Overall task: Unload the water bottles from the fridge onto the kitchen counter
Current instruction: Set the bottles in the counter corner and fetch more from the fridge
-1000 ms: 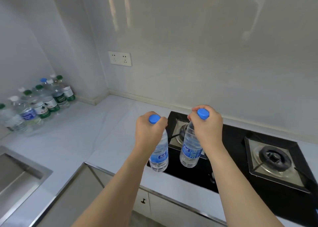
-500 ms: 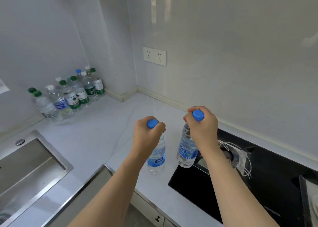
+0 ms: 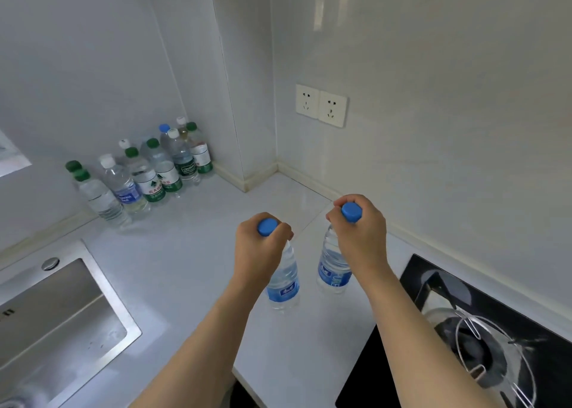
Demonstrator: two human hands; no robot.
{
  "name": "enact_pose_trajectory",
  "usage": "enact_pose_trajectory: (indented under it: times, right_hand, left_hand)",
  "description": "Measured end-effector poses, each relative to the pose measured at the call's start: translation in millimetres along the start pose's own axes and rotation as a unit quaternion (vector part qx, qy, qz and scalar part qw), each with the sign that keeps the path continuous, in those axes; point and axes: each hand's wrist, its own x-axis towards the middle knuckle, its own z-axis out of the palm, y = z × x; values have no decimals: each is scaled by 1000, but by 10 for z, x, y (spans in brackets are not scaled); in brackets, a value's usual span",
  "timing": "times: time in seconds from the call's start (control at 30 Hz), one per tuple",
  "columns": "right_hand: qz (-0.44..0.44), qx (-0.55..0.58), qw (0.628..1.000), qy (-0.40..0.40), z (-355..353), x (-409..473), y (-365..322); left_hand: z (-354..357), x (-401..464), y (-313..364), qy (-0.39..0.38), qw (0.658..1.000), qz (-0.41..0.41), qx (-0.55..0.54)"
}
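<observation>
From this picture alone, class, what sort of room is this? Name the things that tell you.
Most likely a home kitchen: a steel sink set into a white counter, a black gas hob beside it, and wall sockets above.

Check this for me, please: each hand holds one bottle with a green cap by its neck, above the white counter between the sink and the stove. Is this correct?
One detail is wrong: the caps are blue, not green. The head view shows the left hand and the right hand each gripping a blue-capped bottle by the neck above the counter. Green caps appear only on the bottles by the wall.
</observation>
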Motion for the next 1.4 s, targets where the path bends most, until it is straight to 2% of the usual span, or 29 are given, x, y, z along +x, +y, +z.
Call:
enact_pose_trajectory:
  times: [0.33,0.47,0.87,1.17,1.4]
  right_hand:
    - [49,15,998,-36,1382,650,67]
    - [50,11,996,-74,2046,953,59]
    - [47,-3,991,-123,3531,1809,188]
    - [29,7,987,-159,4349,2495,386]
    - [12,50,980,-192,4701,2764,454]
  left_hand:
    - [-588,1335,-494,16,999,-40,-1]
    - [-883,1926,-728,46,997,-60,-7]
    - [-1345,3198,-1169,132,988,-73,-17]
    - [-1375,4003,-1518,149,987,-63,-12]
    - [-1280,4286,-1755,158,986,-51,-22]
